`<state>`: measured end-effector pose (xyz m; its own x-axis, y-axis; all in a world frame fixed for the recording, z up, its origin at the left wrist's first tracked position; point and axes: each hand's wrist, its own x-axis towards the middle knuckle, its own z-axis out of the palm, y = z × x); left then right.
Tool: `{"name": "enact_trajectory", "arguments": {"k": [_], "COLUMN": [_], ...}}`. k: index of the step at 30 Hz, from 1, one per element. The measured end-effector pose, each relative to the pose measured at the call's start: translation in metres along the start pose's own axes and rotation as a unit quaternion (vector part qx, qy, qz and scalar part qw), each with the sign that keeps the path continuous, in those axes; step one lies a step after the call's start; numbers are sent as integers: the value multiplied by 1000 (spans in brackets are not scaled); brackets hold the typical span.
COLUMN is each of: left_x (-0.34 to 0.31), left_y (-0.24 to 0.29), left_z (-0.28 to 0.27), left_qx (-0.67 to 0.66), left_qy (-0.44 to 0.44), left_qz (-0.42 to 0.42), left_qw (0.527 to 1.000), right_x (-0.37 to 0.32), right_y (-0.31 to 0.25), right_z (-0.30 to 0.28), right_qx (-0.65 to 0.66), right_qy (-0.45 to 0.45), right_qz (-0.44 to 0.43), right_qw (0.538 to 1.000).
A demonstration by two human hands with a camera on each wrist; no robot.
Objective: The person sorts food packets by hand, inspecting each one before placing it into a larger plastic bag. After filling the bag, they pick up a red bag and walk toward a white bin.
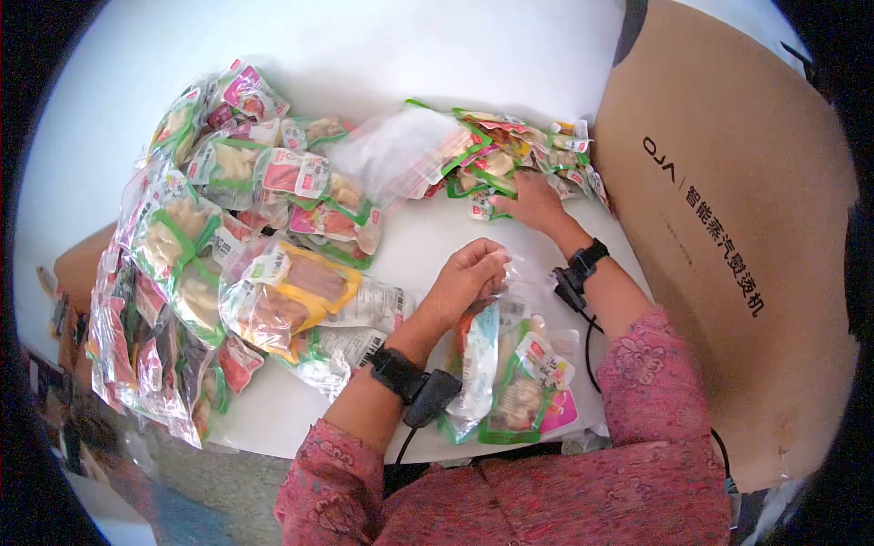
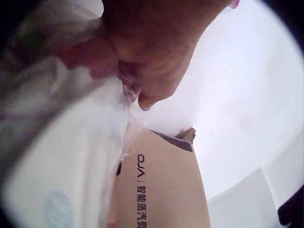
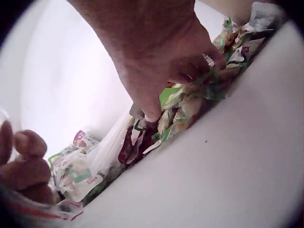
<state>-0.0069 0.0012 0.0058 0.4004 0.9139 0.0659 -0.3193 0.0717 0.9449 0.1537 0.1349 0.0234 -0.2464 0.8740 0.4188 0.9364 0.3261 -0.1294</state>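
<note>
From here I see the left hand [image 1: 466, 284] pinching the far end of a clear bag [image 1: 566, 344] just before the person's body, its long axis pointing away toward the packet pile [image 1: 499, 164], which the right hand [image 1: 535, 202] touches with thumb and fingers parted.

Your bag [image 1: 473, 364] looks like clear, crinkly plastic, those packets [image 1: 496, 164] shiny film, your box [image 1: 728, 164] plain matt cardboard, your sleeve [image 1: 646, 364] matt cloth, and your tabletop [image 1: 428, 223] pretty smooth.
</note>
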Motion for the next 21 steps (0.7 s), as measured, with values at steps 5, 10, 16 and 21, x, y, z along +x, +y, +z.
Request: {"name": "enact_trajectory", "arguments": {"k": [5,10,16,21], "left_x": [-1,-1,1,-4], "left_y": [-3,-3,-6,-4], "left_z": [-7,-7,-5,-2], "left_qx": [-66,-143,-65,-23], "left_qy": [-9,26,55,79], "left_qz": [36,34,37,35], "left_qw": [997,989,996,996], "right_x": [1,-19,-59,-67], "right_y": [-7,-8,-25,-22], "right_z": [-4,-29,-65,-54], "right_qx": [-22,-105,100,395], "right_qy": [-29,16,62,52], "right_qz": [8,-67,-11,27], "right_qw": [999,992,993,917]}}
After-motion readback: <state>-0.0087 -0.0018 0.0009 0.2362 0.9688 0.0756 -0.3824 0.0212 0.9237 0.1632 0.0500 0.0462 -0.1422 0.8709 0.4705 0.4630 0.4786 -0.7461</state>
